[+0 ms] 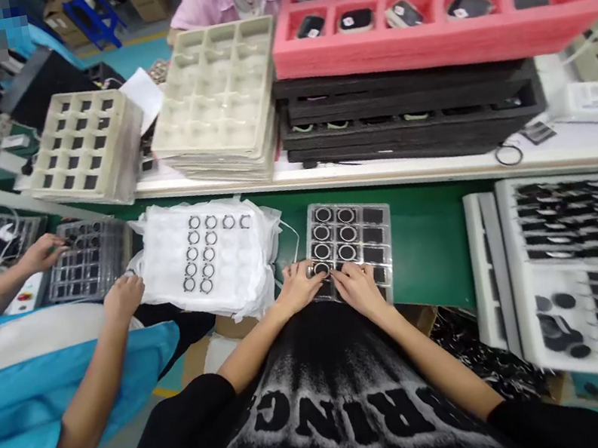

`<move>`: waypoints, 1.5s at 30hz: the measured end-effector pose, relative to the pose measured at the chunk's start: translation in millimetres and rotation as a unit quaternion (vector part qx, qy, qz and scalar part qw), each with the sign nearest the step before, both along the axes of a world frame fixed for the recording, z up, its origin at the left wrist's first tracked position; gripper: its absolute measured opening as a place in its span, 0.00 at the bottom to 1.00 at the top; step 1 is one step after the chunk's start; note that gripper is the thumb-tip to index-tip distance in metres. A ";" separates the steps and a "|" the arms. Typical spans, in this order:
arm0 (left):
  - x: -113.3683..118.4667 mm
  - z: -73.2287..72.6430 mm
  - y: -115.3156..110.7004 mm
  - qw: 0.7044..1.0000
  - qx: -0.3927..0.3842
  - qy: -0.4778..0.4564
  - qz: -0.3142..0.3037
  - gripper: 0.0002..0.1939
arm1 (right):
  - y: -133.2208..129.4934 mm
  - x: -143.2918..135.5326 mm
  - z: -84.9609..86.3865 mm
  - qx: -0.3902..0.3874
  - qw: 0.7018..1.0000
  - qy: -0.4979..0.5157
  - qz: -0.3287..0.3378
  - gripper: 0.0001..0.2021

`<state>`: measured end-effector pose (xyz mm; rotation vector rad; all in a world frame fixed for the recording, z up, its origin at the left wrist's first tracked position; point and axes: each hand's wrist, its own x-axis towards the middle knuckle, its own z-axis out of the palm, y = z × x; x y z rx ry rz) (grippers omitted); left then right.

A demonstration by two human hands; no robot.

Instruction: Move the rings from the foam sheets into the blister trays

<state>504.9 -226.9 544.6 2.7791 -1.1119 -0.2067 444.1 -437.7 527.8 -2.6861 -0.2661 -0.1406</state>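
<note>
A clear plastic tray (pixel 389 220) lies on the green bench in front of me. Its left and middle columns hold several dark round pieces with silvery rims; dark square pieces lie in the right column. My left hand (pixel 299 287) is closed at the tray's lower left, its fingertips on a silver-rimmed ring (pixel 321 269). From the other side my right hand (pixel 360 288) meets the same ring, its fingers bent and pinching at the rim. The fingers partly cover the tray's lower rows. Left of the tray, a white padded tray (pixel 161 239) bears several thin dark rings in rows.
A co-worker's hands (pixel 124 295) are at a clear tray stack (pixel 124 245) to the left. Beige trays (pixel 219 126), a pink foam tray (pixel 418 47) and black foam trays (pixel 416 139) stand on the shelf ahead. White foam trays (pixel 520 279) with dark parts sit right.
</note>
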 end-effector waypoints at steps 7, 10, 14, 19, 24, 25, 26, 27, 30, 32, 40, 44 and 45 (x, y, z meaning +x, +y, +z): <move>71.0 17.0 99.1 0.965 -0.001 -0.023 0.263 0.17 | 93.0 109.3 42.4 0.002 0.992 0.011 0.126 0.17; 126.2 24.6 131.4 0.940 0.026 -0.015 0.340 0.18 | 145.0 168.0 49.9 -0.050 0.986 0.069 0.145 0.17; 182.2 22.8 134.8 0.918 0.046 0.008 0.393 0.18 | 186.5 228.8 43.8 -0.121 0.974 0.136 0.134 0.25; 201.6 9.3 122.9 0.919 0.047 0.024 0.390 0.17 | 186.4 255.7 35.1 -0.170 0.954 0.160 0.187 0.23; 200.8 16.5 141.2 0.922 -0.022 0.065 0.381 0.14 | 177.0 267.0 34.2 -0.138 0.954 0.157 0.215 0.17; 199.5 20.2 148.9 0.920 -0.032 0.057 0.387 0.14 | 176.0 271.1 33.9 -0.125 0.955 0.171 0.209 0.16; 197.4 23.5 157.2 0.916 -0.035 0.038 0.399 0.14 | 175.1 275.6 33.6 -0.112 0.955 0.186 0.204 0.15; 194.3 25.9 165.7 0.910 -0.030 0.015 0.414 0.14 | 174.2 280.0 33.5 -0.100 0.954 0.199 0.201 0.14; 180.7 23.5 187.0 0.893 0.009 -0.028 0.448 0.15 | 173.6 291.6 34.9 -0.066 0.955 0.206 0.205 0.12; 171.5 14.5 194.2 0.891 0.032 -0.024 0.452 0.15 | 178.6 297.2 38.1 -0.038 0.959 0.196 0.203 0.12; 172.6 -8.5 200.7 0.883 -0.019 0.022 0.469 0.17 | 253.4 319.8 38.7 -0.066 0.964 0.047 0.254 0.18; 177.5 -2.9 203.2 0.888 -0.014 0.022 0.459 0.14 | 275.2 334.5 27.3 -0.128 0.938 0.056 0.316 0.18; 177.3 -0.7 202.7 0.891 -0.007 0.020 0.454 0.13 | 276.9 337.4 26.2 -0.137 0.934 0.061 0.324 0.18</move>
